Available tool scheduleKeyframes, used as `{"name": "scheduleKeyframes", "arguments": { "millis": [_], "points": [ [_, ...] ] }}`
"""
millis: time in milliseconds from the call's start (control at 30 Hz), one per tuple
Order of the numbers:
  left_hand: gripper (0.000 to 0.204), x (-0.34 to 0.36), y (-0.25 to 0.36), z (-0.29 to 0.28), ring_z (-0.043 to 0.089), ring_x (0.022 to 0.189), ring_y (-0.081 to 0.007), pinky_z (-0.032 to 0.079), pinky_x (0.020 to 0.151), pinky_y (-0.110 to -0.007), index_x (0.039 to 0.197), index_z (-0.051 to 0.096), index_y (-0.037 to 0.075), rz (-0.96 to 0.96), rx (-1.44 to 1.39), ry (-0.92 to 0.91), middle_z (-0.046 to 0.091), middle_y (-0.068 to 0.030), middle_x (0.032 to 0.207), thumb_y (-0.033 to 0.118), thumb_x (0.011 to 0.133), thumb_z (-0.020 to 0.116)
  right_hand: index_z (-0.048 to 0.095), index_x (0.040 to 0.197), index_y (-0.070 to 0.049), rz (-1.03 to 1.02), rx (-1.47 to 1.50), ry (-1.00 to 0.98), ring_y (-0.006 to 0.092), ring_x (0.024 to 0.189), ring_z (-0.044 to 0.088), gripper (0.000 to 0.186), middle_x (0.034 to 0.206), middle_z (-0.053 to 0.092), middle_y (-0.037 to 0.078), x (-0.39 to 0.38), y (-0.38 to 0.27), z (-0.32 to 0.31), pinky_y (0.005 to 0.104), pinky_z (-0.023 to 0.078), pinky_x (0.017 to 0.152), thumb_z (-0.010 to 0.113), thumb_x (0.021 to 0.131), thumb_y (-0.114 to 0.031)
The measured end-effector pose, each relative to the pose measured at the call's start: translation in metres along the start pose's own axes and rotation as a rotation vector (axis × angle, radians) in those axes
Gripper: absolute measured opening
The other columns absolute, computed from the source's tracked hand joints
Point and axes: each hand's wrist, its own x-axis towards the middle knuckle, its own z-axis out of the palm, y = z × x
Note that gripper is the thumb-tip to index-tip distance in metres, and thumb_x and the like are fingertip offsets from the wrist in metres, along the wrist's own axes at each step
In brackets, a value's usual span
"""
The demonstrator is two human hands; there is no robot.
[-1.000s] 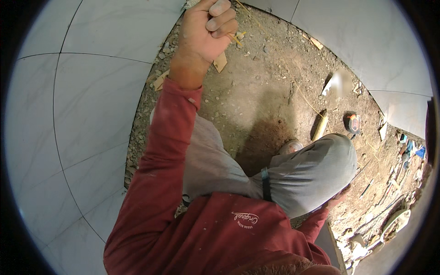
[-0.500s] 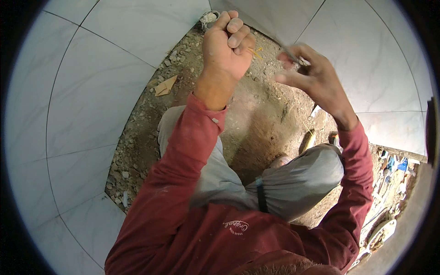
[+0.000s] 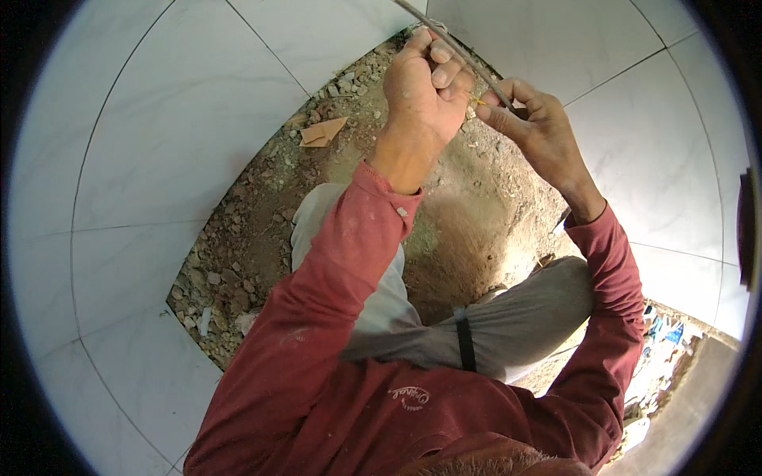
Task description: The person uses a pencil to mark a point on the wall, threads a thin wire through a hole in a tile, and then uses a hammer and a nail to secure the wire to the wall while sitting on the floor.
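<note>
My left hand (image 3: 421, 95) is raised with curled fingers around a thin yellow strand (image 3: 479, 101), whose bits poke out beside them. My right hand (image 3: 536, 131), just to its right, pinches the lower end of a thin grey rod (image 3: 465, 55). The rod slants up to the left past the fingertips of my left hand; whether that hand touches it, I cannot tell. Beneath both hands is rubble-strewn bare ground (image 3: 444, 214), with my bent grey-trousered legs over its lower part.
Pale tiled panels (image 3: 143, 135) border the ground at left and right, meeting in a corner at the top. A torn cardboard scrap (image 3: 321, 132) lies left of my hands. Scattered debris (image 3: 673, 333) runs along a ledge at the lower right.
My right hand has risen from beside my knee, bringing the grey rod up across my left hand. My left hand has moved rightward, still curled.
</note>
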Motion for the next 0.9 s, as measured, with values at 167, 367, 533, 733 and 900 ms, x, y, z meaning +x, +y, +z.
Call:
{"name": "scheduleKeyframes", "arguments": {
  "millis": [167,367,533,733,900],
  "points": [
    [0.022,0.006,0.012,0.0,0.058,0.057,-0.0165,0.045,0.05,-0.028,0.12,0.051,-0.001,0.138,0.459,0.31,0.064,-0.0032,0.083,0.017,0.107,0.047,0.069,0.098,0.0,-0.098,-0.094,0.031,0.0082,0.079,0.057,0.021,0.082,0.063,-0.001,0.013,-0.019,-0.01,0.0257,0.047,0.074,0.073,0.096,-0.021],
    [0.041,-0.005,0.027,-0.015,0.064,0.061,-0.0193,0.049,0.06,-0.041,0.076,0.063,-0.001,0.543,2.063,0.203,0.059,-0.0107,0.061,0.033,0.098,0.064,0.069,0.096,0.0,-0.035,-0.258,0.024,0.0085,0.079,0.056,0.022,0.082,0.064,0.001,0.026,-0.037,-0.031,0.0268,0.046,0.072,0.072,0.096,-0.022],
    [0.036,-0.024,0.01,0.011,0.065,0.061,-0.0154,0.051,0.056,-0.032,0.1,0.066,-0.003,0.375,1.421,-0.154,0.068,-0.0101,0.082,0.033,0.101,0.062,0.069,0.095,0.0,-0.048,-0.193,0.02,0.0085,0.079,0.055,0.021,0.081,0.063,0.0,0.02,-0.03,-0.034,0.027,0.046,0.072,0.072,0.096,-0.021],
    [0.03,-0.027,0.003,0.008,0.065,0.065,-0.0113,0.052,0.057,-0.025,0.109,0.064,-0.003,-0.094,1.143,-0.312,0.069,-0.0087,0.089,0.026,0.103,0.061,0.069,0.094,0.0,-0.085,-0.179,0.032,0.0091,0.078,0.055,0.023,0.08,0.062,0.001,0.014,-0.029,-0.037,0.0279,0.046,0.071,0.071,0.097,-0.023],
    [0.026,-0.025,0.003,0.008,0.061,0.064,-0.0102,0.05,0.057,-0.024,0.11,0.065,-0.002,-0.028,1.169,-0.273,0.068,-0.007,0.086,0.023,0.101,0.063,0.069,0.099,0.001,-0.095,-0.259,0.085,0.011,0.077,0.056,0.028,0.082,0.064,0.003,0.007,-0.026,-0.048,0.0291,0.047,0.07,0.069,0.098,-0.026]
  ]
}}
